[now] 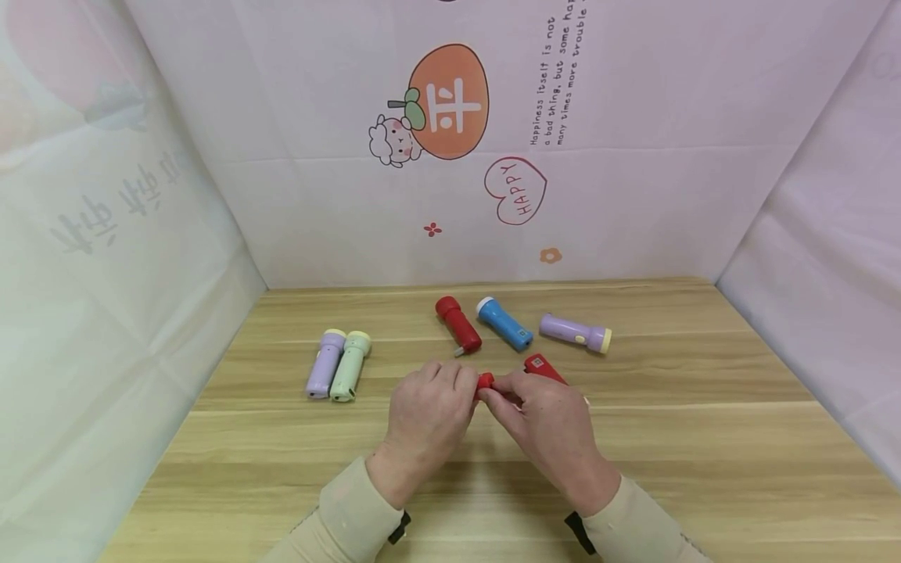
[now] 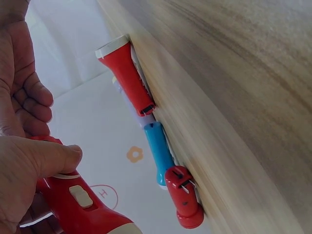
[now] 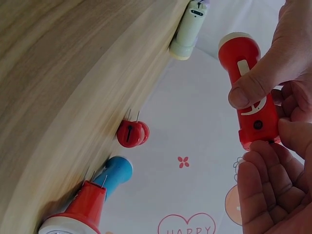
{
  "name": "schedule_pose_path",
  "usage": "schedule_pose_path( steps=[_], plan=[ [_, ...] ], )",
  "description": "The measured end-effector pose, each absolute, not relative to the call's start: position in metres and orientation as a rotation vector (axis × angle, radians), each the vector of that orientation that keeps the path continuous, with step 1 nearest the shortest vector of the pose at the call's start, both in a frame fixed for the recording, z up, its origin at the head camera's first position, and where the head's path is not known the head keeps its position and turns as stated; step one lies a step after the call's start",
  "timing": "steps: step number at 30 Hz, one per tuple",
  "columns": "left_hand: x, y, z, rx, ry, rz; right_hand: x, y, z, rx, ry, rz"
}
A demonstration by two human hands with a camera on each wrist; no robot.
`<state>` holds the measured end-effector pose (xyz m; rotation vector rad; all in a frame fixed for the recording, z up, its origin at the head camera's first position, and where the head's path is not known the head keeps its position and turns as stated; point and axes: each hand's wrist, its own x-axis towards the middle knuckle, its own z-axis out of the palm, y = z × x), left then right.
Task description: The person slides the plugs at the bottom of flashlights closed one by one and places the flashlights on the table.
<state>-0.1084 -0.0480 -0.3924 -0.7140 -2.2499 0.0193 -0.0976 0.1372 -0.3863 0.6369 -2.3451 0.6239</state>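
A red flashlight [image 3: 248, 87] with a white rim and a white switch is held above the table in my left hand [image 1: 431, 407], its thumb lying along the body. In the head view the hands hide most of it. At the flashlight's tail end, my right hand [image 1: 552, 418] pinches with thumb and fingertips; in the right wrist view they meet right by a small dark slot. Another red flashlight [image 1: 543, 367] with a white head lies just beyond the right hand, partly covered by it.
Beyond the hands lie a dark red flashlight [image 1: 459, 324] with prongs out, a blue one [image 1: 505, 324] and a purple one [image 1: 573, 331]. Left of them, a purple flashlight [image 1: 326, 364] and a pale green one [image 1: 350, 366] lie side by side. A printed cloth wall [image 1: 338, 219] borders the wooden table [image 1: 704, 469].
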Motion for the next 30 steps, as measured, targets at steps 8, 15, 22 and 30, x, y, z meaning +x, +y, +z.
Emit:
schedule_pose_path(
  steps=[8,15,22,30],
  plan=[
    [-0.1084,-0.0482,-0.3935,-0.703,-2.254,0.037,-0.0969,0.1358,-0.3861,0.636,-2.357,0.622],
    [-0.1083,-0.0497,-0.3933,-0.714,-2.265,0.017,-0.0964,0.1359,-0.3863,0.637,-2.364,0.629],
    [-0.1073,-0.0513,-0.3951,-0.741,-2.278,-0.011,-0.0957,0.1361,-0.3871,0.645,-2.377,0.63],
    [-0.1069,-0.0555,-0.3995,-0.792,-2.27,-0.112,-0.0953,0.1362,-0.3869,0.651,-2.39,0.63]
  ],
)
